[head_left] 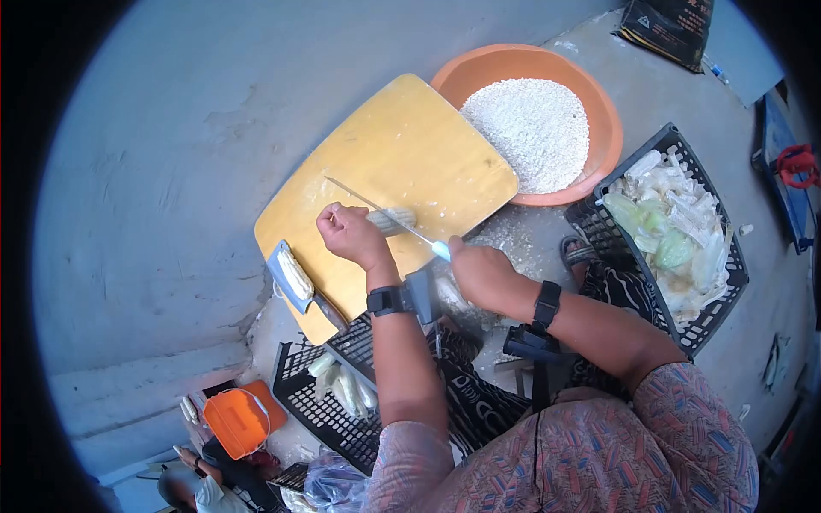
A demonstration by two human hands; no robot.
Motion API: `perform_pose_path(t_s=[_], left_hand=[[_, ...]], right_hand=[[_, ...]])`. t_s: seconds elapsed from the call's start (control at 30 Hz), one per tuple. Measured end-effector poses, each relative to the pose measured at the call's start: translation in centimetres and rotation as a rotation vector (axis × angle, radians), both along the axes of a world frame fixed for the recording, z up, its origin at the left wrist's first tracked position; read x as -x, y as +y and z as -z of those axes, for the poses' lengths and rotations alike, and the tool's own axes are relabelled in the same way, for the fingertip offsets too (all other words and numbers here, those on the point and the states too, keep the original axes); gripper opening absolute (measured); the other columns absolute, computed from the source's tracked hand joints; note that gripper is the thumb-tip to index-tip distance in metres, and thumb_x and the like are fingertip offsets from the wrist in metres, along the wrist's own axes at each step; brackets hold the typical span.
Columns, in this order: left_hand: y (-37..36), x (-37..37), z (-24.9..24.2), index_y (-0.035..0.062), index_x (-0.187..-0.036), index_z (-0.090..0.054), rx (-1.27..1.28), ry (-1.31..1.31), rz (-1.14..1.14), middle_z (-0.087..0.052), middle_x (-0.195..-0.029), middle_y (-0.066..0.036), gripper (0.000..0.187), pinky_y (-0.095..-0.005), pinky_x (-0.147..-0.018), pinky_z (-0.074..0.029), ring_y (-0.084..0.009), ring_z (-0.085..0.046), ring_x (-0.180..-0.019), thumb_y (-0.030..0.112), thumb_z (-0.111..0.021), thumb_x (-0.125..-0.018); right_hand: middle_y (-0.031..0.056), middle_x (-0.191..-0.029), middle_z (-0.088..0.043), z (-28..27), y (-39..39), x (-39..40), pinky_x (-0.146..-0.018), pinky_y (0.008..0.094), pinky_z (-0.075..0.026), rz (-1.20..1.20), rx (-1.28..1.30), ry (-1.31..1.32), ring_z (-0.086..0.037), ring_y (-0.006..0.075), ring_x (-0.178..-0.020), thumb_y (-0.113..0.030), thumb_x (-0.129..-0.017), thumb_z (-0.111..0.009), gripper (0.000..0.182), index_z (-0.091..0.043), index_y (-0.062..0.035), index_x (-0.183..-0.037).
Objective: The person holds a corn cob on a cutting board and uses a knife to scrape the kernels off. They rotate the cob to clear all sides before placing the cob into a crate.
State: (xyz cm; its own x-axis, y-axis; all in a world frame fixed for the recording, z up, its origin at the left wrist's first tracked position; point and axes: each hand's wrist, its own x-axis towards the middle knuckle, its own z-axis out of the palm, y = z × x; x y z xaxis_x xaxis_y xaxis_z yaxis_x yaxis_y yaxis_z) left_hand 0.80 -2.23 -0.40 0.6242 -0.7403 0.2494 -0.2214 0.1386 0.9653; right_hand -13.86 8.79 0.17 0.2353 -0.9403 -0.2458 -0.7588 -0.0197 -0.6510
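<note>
My right hand [483, 269] grips the pale blue handle of a knife [376, 208], its long thin blade slanting up and left over a yellow board [359, 137]. Under the blade lies a pale corn cob [392, 222] on the board. Beside the cob's left end is my left hand [349, 232], its fingers curled into a pinch; whatever is between them is too small to make out. Near the board's lower left corner rests a cleaver [301, 291] with another whitish corn cob [295, 275] on its blade.
An orange basin [610, 111] of white kernels stands behind the board. To the right, a black crate [676, 137] holds husks. Another black crate [321, 402] with corn cobs is at lower left, near an orange bucket [235, 423] and another person [214, 492].
</note>
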Motion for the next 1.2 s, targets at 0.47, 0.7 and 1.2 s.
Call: perform_pose_path(t_s=[0.47, 0.7, 1.2], left_hand=[[-0.3, 3.5, -0.5, 0.0007, -0.086, -0.047, 0.026, -0.139, 0.185, -0.052, -0.059, -0.004, 0.01, -0.0228, -0.053, -0.041, -0.0099, -0.049, -0.054, 0.011, -0.046, -0.089], [-1.3, 1.9, -0.6, 0.0012, -0.084, -0.048, 0.014, -0.063, 0.086, -0.053, -0.055, -0.006, 0.011, -0.0232, -0.054, -0.042, -0.0109, -0.051, -0.051, 0.012, -0.047, -0.088], [-0.8, 3.0, -1.0, 0.0019, -0.087, -0.047, -0.006, -0.098, 0.205, -0.052, -0.054, -0.004, 0.008, -0.0229, -0.053, -0.042, -0.0103, -0.05, -0.052, 0.01, -0.045, -0.089]], right_hand=[[0.0247, -0.073, -0.059, 0.5, -2.6, 1.1, -0.064, 0.0475, -0.046, 0.056, 0.01, -0.122, -0.059, 0.0408, -0.071, -0.011, -0.082, -0.049, 0.021, -0.046, 0.0057, -0.095], [0.0236, -0.067, -0.058, 0.4, 0.1, 2.7, -0.059, 0.0477, -0.046, -0.017, -0.039, -0.036, -0.059, 0.0403, -0.068, -0.01, -0.08, -0.051, 0.023, -0.043, 0.0056, -0.095], [0.0226, -0.077, -0.06, 6.3, -5.1, -0.2, -0.064, 0.0464, -0.046, 0.109, 0.032, -0.126, -0.06, 0.0387, -0.074, 0.0, -0.075, -0.049, 0.018, -0.05, 0.005, -0.092]])
